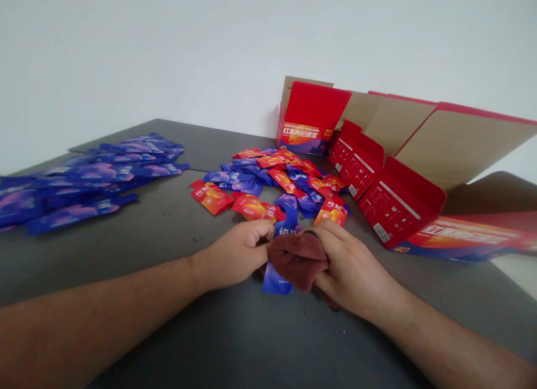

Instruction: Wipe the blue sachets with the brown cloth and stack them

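My left hand (237, 254) pinches the top of a blue sachet (277, 280) that lies flat near the table's front. My right hand (350, 271) grips a dark red cloth (298, 259) and presses it onto that sachet. Just beyond both hands lies a loose heap of red and blue sachets (277, 182).
A row of blue sachets (84, 176) is laid out at the left on the dark grey table (168, 227). Opened red cardboard boxes (377, 171) with raised flaps stand and lie at the right and back. A white wall is behind.
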`<state>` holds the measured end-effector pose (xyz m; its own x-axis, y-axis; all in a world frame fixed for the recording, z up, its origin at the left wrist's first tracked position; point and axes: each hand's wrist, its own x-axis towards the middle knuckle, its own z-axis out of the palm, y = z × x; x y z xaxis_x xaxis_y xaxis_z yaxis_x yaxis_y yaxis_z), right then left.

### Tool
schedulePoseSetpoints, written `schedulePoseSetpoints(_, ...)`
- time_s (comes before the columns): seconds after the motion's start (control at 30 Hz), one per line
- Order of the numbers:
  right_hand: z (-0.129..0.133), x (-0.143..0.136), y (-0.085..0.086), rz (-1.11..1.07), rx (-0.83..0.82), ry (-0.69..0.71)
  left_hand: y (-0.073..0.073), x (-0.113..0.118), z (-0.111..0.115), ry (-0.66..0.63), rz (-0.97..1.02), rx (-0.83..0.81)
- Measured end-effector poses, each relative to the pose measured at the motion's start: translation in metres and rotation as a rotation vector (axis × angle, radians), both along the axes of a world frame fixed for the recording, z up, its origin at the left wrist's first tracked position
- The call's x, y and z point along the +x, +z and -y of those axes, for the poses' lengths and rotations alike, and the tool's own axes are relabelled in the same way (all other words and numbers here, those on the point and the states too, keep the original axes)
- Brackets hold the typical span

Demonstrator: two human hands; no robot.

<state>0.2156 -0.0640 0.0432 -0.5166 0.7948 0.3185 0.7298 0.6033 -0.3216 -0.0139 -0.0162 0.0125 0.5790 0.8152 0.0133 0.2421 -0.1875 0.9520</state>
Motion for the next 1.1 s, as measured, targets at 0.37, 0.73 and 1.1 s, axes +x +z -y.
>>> schedulePoseSetpoints(0.37,0.0021,-0.0019,0.0007,-0.002,0.009,-0.003,0.0002,-0.001,-0.0006,0.001,-0.008,0.042)
schedulePoseSetpoints(0.73,0.0035,-0.0005,0.0011,0.021,-0.007,0.026,0.0005,-0.001,-0.0011,-0.001,-0.023,0.067)
schedulePoseSetpoints(1.1,0.0038,-0.0033,0.0006,0.025,-0.021,0.039,-0.0007,0.0003,-0.0014,-0.003,-0.014,0.071)
